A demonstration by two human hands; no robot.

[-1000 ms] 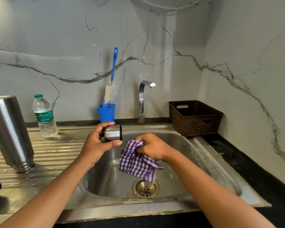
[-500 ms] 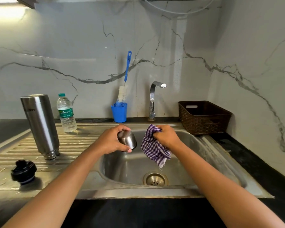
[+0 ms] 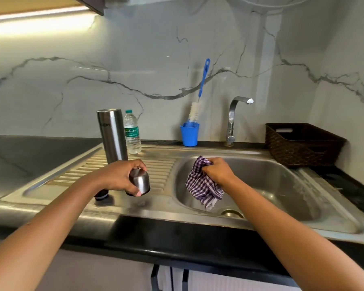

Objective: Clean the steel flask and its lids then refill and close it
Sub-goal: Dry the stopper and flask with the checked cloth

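Your left hand (image 3: 118, 175) is curled around the small steel lid (image 3: 139, 182), with the thumb on the near side and the fingers over the top. The lid's open mouth points down, just over the ribbed draining board (image 3: 76, 171). I cannot tell if its rim touches yet. Your right hand (image 3: 218, 172), at 3 o'clock from the left one, is squeezed tight around the purple checked cloth (image 3: 202, 185), which hangs over the sink (image 3: 282, 185).

It looks like you are putting the wiped lid down. Set it flat on the ribs, mouth down, so water can run out. Let go only when it sits without a wobble. The black lid (image 3: 101, 196) lies at 8 o'clock from it, partly hidden by your wrist, so leave a gap.

The steel flask (image 3: 111, 135) stands upright at 12 o'clock from your left hand, with neither lid on it. It is tall and could tip, so mind your arm. The water bottle (image 3: 131, 133) is just beside it, at its 3 o'clock. The tap (image 3: 232, 118) is at 12 o'clock from your right hand.
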